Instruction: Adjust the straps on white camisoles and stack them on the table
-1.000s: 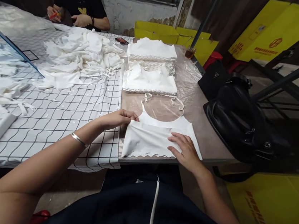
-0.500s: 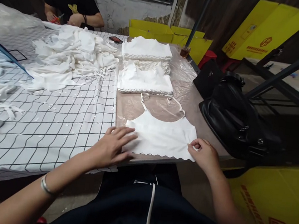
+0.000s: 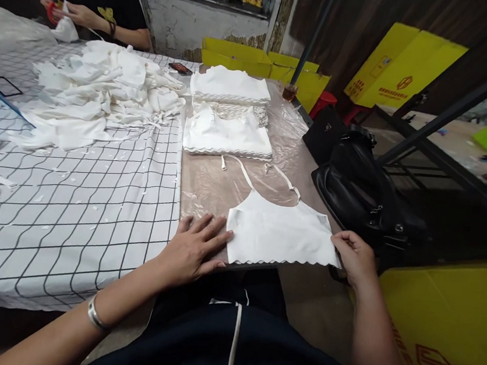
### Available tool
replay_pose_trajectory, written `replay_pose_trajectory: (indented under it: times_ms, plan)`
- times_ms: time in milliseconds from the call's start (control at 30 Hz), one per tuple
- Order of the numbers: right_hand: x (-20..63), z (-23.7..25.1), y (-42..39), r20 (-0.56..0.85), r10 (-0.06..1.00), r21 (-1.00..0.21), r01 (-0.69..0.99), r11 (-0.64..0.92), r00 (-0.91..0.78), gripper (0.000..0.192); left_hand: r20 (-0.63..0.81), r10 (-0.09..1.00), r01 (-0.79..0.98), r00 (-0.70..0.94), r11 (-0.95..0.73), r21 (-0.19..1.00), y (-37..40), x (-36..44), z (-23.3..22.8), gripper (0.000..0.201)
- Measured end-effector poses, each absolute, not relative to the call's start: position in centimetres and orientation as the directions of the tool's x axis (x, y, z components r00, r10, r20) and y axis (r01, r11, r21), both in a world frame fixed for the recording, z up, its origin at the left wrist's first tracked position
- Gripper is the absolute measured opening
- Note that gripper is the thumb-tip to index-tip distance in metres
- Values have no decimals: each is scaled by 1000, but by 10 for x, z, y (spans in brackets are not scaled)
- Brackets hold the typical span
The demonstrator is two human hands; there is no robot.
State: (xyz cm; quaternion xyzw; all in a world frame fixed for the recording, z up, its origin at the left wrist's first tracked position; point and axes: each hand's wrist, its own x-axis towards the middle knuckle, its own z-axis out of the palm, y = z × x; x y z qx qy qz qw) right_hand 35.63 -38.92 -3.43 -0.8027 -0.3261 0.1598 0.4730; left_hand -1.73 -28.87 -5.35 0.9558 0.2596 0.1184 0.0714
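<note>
I have the white top (image 3: 281, 234) flat along the front edge of the table (image 3: 210, 187), its side pinched in my right hand (image 3: 357, 258), my left hand (image 3: 194, 250) spread fingers-apart opposite, where one uneven pull could skew it.

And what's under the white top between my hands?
The white top lies on a brown table; clear plastic shows beyond it. Anything else directly underneath is covered from view.

The right hand (image 3: 358, 260) pinches one side of a white top (image 3: 281, 236); the left hand (image 3: 194, 251) lies spread at the other.
</note>
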Motion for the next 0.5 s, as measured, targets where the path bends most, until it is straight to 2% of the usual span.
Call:
replay_pose_trajectory:
  times_ms: [67,167,233,367,500]
  plan:
    - [359,-34,-394,117,667,-790,476,-387,736,17,193,475,437,858,-875,210,-292,-6,-55,60]
    - [357,-37,-395,247,672,-572,665,-481,698,11,233,369,314,899,-918,242,-291,9,-59,40]
    - [350,-41,-389,288,702,-479,732,-483,652,11,292,299,232,908,-942,243,-286,8,-60,33]
    - [323,-50,-364,287,794,-451,807,-382,536,8,369,220,162,903,-970,182,-279,-26,-47,34]
    - [309,-53,-354,266,847,-495,819,-289,460,8,318,303,268,898,-952,151,-292,-61,-32,39]
